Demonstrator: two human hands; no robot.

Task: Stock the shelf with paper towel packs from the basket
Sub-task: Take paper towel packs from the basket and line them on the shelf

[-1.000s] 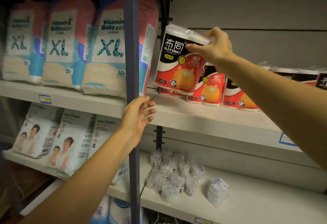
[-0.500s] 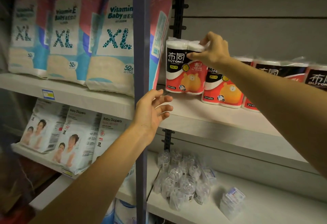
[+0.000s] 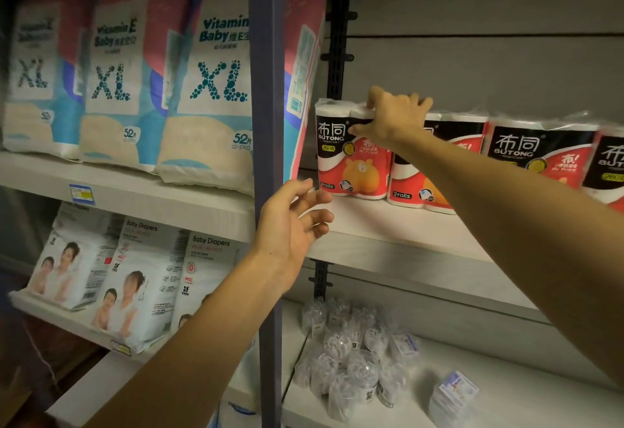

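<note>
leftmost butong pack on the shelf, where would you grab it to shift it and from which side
Take the leftmost Butong pack at its top, coming from above and the front, as the right hand does now. It stands upright on the shelf, a neighbouring pack close on its right and the diaper bag on its left, so only top and front are free. The left hand is open below.

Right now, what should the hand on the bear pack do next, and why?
Probably let go and pull back. The right hand grips the top of the leftmost paper towel pack, which already stands upright on the shelf beside the other packs. The left hand hovers open below, holding nothing.
</note>
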